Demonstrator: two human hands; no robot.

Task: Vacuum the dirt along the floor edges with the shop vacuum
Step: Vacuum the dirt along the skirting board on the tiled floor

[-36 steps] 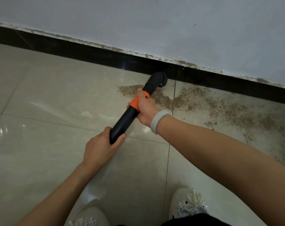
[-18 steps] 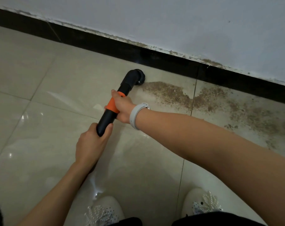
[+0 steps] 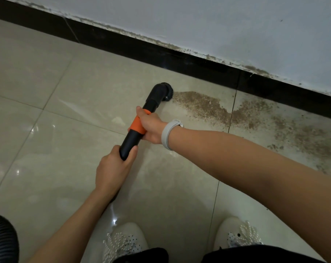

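Observation:
A black vacuum wand (image 3: 131, 141) with an orange collar (image 3: 137, 124) slants up toward the wall. Its round brush nozzle (image 3: 163, 92) rests on the tile at the left end of a brown dirt patch (image 3: 204, 106). The dirt spreads rightward along the black baseboard (image 3: 198, 63). My right hand (image 3: 151, 125) grips the wand at the orange collar; a pale band sits on that wrist. My left hand (image 3: 113, 168) grips the wand's lower end, which it hides.
Glossy beige floor tiles (image 3: 66, 158) fill the view below a white wall (image 3: 217, 21) with a grimy lower edge. A ribbed black hose (image 3: 1, 238) shows at the bottom left. Two white shoes (image 3: 125, 242) stand at the bottom edge.
The nozzle has swept left from beside the baseboard to the dirt's left end, a little away from the wall. The dirt to the left of the tile joint is narrower. Both hands kept their grip.

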